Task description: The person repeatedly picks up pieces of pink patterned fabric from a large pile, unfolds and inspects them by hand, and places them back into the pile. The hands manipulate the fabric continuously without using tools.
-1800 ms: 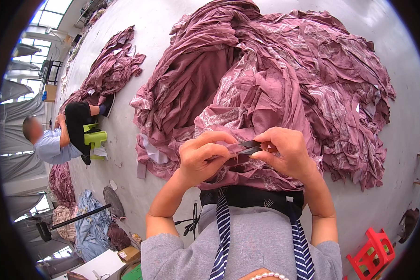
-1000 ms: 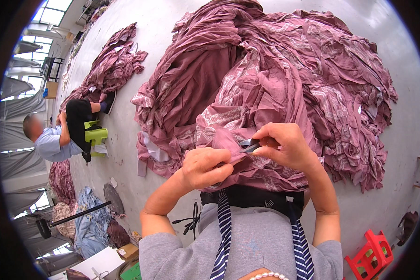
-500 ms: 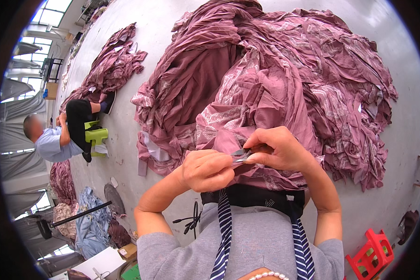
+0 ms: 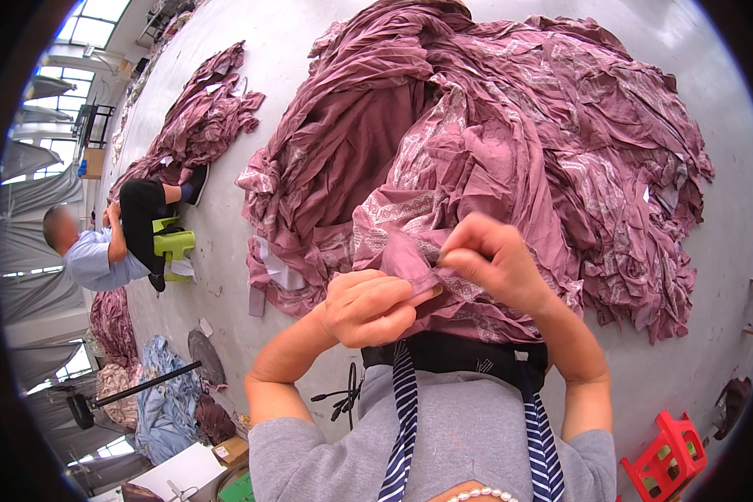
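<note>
A large heap of mauve fabric (image 4: 485,176) with pale woven patterns spreads in front of me and reaches my lap. My left hand (image 4: 370,308) is closed on a folded edge of this fabric, with a corner standing up beside its fingertips. Close by on the right, my right hand (image 4: 502,263) is raised over the cloth, thumb and forefinger pinched together. Whatever lies between those fingertips is too small to make out.
At left a person (image 4: 105,251) sits on a green stool (image 4: 174,244) beside more mauve fabric (image 4: 197,121). Blue cloth (image 4: 166,393) lies in the lower left near a dark pole (image 4: 146,385). A red stool (image 4: 665,458) stands at lower right.
The small grey pointed thing between my hands no longer shows. My right fingertips have shifted slightly, and a fabric corner now stands up between the hands.
</note>
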`<state>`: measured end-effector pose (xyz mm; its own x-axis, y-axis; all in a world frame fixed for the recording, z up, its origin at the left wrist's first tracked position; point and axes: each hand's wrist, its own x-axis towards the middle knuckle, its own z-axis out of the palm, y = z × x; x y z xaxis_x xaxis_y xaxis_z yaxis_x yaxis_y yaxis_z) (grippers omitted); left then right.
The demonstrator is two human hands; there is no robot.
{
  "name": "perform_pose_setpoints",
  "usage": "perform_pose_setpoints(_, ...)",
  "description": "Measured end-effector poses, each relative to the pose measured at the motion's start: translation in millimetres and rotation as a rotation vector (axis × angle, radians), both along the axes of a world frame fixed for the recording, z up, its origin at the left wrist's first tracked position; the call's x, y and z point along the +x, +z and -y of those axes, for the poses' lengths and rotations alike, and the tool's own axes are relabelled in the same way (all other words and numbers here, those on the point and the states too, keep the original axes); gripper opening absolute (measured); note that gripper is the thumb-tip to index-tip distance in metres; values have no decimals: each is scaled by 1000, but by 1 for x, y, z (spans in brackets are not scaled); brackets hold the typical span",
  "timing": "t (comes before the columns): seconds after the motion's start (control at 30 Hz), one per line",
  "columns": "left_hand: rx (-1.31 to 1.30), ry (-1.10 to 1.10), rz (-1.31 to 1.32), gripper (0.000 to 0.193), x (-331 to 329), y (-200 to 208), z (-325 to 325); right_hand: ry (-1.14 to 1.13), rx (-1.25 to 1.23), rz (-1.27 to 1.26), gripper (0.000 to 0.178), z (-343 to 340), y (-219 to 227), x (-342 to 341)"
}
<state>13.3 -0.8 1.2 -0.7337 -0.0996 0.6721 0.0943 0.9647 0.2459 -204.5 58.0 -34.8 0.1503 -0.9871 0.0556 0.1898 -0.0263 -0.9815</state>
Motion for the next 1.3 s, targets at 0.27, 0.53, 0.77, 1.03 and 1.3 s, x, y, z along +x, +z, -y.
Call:
perform_pose_setpoints(0.27, 230, 299, -73, 31, -17, -9, 6, -69, 58, 28, 22, -7, -14, 19)
perform_pose_setpoints(0.53, 1359, 390, 362, 39, -2, -45, 27, -682, 254, 385, 4, 13, -35, -41)
perform_pose_setpoints(0.77, 1333, 480, 219, 26, 12, -71, 28, -793, 164, 420, 4, 15, -92, -74)
perform_pose_setpoints(1.03, 437, 368, 462, 89, -15, -53, 5, -847, 210, 152, 4, 1, -93, -72)
perform_pose_setpoints(1.3, 323, 360, 704, 101, -47, -108, -25, -830, 255, -104, 11, -65, -88, -81)
